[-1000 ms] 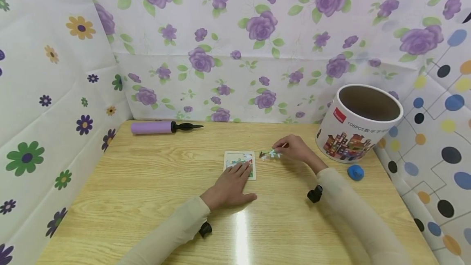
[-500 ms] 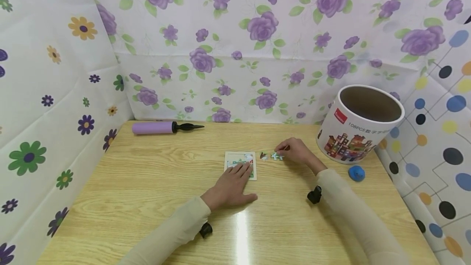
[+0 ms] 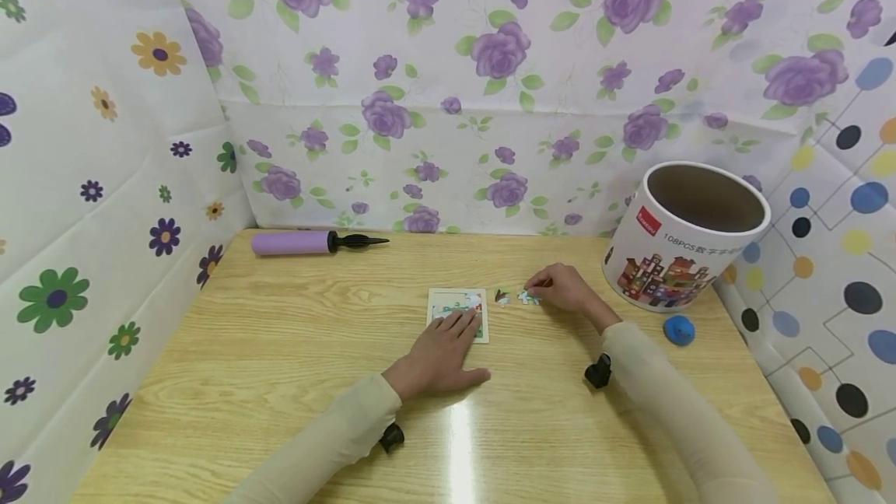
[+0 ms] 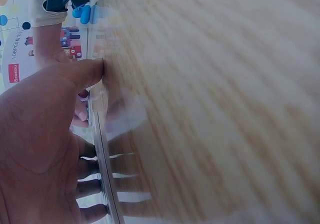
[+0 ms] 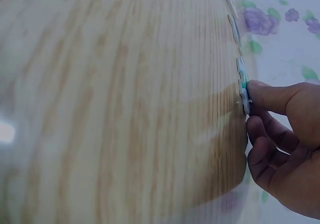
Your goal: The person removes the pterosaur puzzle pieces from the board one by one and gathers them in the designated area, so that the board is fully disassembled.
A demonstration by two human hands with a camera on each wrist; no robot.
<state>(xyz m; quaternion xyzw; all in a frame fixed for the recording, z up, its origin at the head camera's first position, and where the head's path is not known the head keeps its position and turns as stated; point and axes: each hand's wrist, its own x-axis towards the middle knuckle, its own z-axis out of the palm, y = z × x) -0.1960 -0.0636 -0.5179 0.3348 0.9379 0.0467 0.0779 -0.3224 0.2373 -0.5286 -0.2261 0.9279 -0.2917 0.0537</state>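
White edging borders the puzzle board, which lies flat on the tabletop under the left hand. That hand's fingers are straight and grip nothing; their tips rest on the board, while the thumb sticks out to the side, over the tabletop. The right hand has its thumb and index finger pinched on a pale piece just above or on the tabletop, to the right of the board; its other fingers are curled in toward the palm. A dark piece lies flat between the board and the pinched one, touching neither. Compared with one second ago, the right hand has shifted a little to the right and taken the pale piece along, so the gap to the dark piece is wider; the left hand and the board have stayed put. The left hand covers the lower part of the board's picture, and the right fingers hide part of the pale piece. Farther off, a purple pump lies at the back left, a large white tub stands at the back right, and a small blue toy sits in front of the tub, near the right forearm.
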